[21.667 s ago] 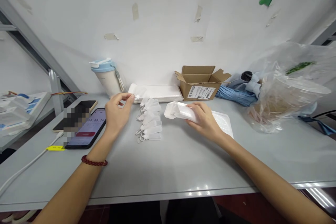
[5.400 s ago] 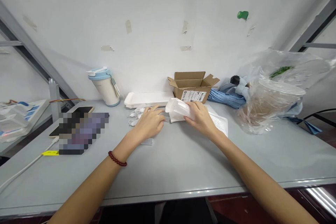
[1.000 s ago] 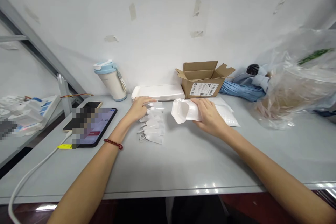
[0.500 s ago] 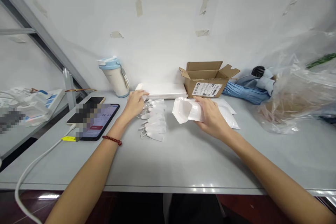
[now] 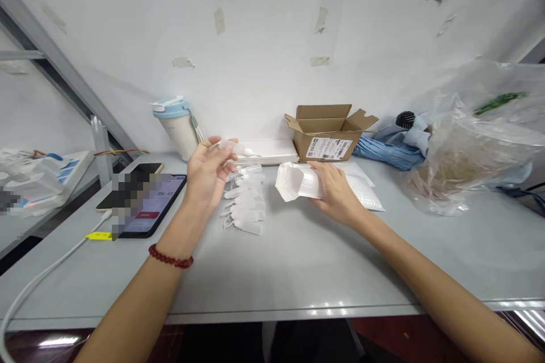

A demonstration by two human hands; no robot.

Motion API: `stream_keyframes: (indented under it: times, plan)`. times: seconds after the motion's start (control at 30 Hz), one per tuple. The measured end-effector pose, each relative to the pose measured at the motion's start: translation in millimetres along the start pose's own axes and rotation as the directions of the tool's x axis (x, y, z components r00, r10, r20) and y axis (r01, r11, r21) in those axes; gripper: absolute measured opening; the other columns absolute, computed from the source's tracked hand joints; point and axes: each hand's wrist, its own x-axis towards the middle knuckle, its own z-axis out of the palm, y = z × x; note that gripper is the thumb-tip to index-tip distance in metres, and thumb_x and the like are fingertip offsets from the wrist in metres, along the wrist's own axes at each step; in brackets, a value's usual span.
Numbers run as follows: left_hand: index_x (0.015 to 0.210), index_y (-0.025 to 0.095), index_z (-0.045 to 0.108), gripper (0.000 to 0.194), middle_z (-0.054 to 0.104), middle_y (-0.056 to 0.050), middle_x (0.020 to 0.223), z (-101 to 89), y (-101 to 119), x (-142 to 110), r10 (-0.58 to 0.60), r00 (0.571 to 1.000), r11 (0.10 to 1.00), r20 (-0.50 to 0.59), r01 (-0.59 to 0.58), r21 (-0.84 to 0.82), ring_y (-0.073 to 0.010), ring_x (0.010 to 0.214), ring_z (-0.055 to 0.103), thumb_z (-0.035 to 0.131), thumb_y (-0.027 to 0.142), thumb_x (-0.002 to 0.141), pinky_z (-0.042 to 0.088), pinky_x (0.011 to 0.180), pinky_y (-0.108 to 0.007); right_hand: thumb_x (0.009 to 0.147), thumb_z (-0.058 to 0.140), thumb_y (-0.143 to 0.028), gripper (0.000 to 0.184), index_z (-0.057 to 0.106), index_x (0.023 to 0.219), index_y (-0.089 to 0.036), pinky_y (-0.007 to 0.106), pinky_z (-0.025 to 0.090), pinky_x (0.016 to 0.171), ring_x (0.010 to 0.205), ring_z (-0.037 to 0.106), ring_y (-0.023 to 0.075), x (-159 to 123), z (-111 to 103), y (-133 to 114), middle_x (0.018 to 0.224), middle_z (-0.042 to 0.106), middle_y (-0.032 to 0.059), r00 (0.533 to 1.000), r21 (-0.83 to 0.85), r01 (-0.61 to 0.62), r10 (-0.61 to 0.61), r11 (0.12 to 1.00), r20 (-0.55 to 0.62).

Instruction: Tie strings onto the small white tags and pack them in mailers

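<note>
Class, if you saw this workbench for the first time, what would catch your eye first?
Probably the right hand, gripping a shiny white padded envelope, its open mouth facing left. Next, the left hand pinches a small translucent plastic bottle near the far end of a row of similar bottles. Behind them, an open brown cardboard box stands near the wall.

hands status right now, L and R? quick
Left hand: closed, fingertips pinching a small translucent plastic bottle.
Right hand: closed around a white bubble mailer, its mouth open.
</note>
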Motion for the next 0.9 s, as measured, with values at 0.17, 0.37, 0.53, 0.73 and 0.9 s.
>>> stream_keyframes:
  times: [0.17, 0.37, 0.53, 0.73, 0.9]
  plan:
    - [0.089, 0.016, 0.065, 0.021, 0.070, -0.005, 0.084, 23.8, -13.2, -36.3, -0.025, 0.968, 0.934, 0.251, -0.067, 0.351, -0.0157, 0.066, 0.065, 0.070, 0.027, 0.072, 0.053, 0.057, -0.026, 0.073, 0.054, -0.020, 0.060, 0.033, 0.130, -0.018, 0.044, 0.037, 0.085, 0.107, 0.049, 0.0329, -0.2, 1.1, 6.8, 0.121, 0.053, 0.0164, 0.999, -0.004, -0.031, 0.031, 0.999, 0.009]
    - [0.106, 0.020, 0.068, 0.026, 0.070, -0.006, 0.103, 27.5, -26.6, -48.9, 0.048, 0.915, 0.831, 0.401, -0.259, 0.492, -0.0158, 0.069, 0.068, 0.055, 0.026, 0.085, 0.056, 0.069, -0.030, 0.074, 0.054, -0.021, 0.057, 0.036, 0.128, -0.018, 0.043, 0.036, 0.085, 0.107, 0.049, 0.0322, -0.5, -2.4, 0.7, 0.121, 0.054, 0.0154, 0.999, 0.031, -0.032, 0.033, 0.999, -0.023]
    - [0.103, 0.022, 0.066, 0.024, 0.070, -0.004, 0.102, 26.5, -21.9, -50.3, 0.097, 0.940, 0.824, 0.327, -0.260, 0.504, -0.0183, 0.085, 0.066, 0.064, 0.027, 0.080, 0.057, 0.077, -0.032, 0.073, 0.054, -0.020, 0.056, 0.038, 0.125, -0.017, 0.043, 0.036, 0.089, 0.108, 0.049, 0.0304, 0.5, -6.5, -5.3, 0.120, 0.054, 0.0146, 1.000, 0.057, -0.020, 0.020, 0.998, -0.005]
    - [0.091, 0.021, 0.065, 0.013, 0.069, -0.004, 0.102, 31.7, -25.3, -56.2, 0.123, 0.922, 0.848, 0.368, -0.290, 0.443, -0.0194, 0.095, 0.065, 0.065, 0.021, 0.078, 0.057, 0.083, -0.034, 0.075, 0.055, -0.024, 0.053, 0.039, 0.125, -0.019, 0.044, 0.037, 0.089, 0.108, 0.049, 0.0306, -0.4, -9.7, -5.7, 0.121, 0.055, 0.0141, 1.000, 0.078, -0.003, 0.005, 0.997, -0.027]
    - [0.085, 0.020, 0.064, 0.012, 0.067, -0.003, 0.093, 34.9, -18.4, -57.6, 0.221, 0.919, 0.834, 0.326, -0.351, 0.425, -0.0191, 0.092, 0.064, 0.067, 0.019, 0.074, 0.058, 0.080, -0.032, 0.077, 0.055, -0.023, 0.048, 0.042, 0.123, -0.023, 0.044, 0.039, 0.086, 0.104, 0.052, 0.0305, -2.3, -8.5, -7.7, 0.116, 0.058, 0.0116, 0.994, 0.092, 0.023, -0.013, 0.996, -0.111]
